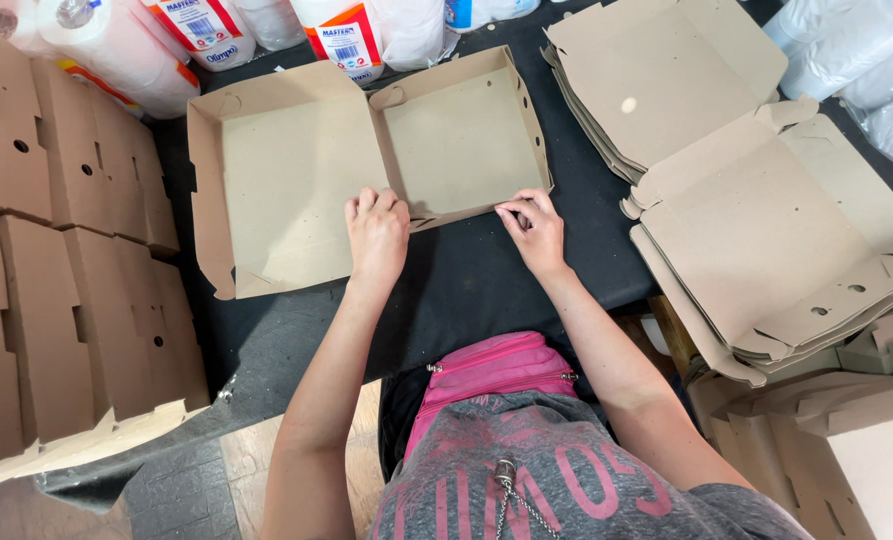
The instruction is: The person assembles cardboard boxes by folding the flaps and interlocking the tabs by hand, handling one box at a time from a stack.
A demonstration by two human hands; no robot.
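Cardboard box [366, 170], half folded, lies open on the black table [486, 280] before you: your right hand [534, 232] pinches its front flap with curled fingers, your left hand [376, 232] presses flat, holding nothing. Keep the crease pinned while you fold. Your fingertips hide the tab; flat blanks [756, 230] at right run off frame

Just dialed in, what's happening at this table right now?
A person is folding a flat cardboard box on a black table. The left hand presses on the box's near edge; the right hand pinches the front flap. Folded boxes lie stacked at left, unfolded blanks at right.
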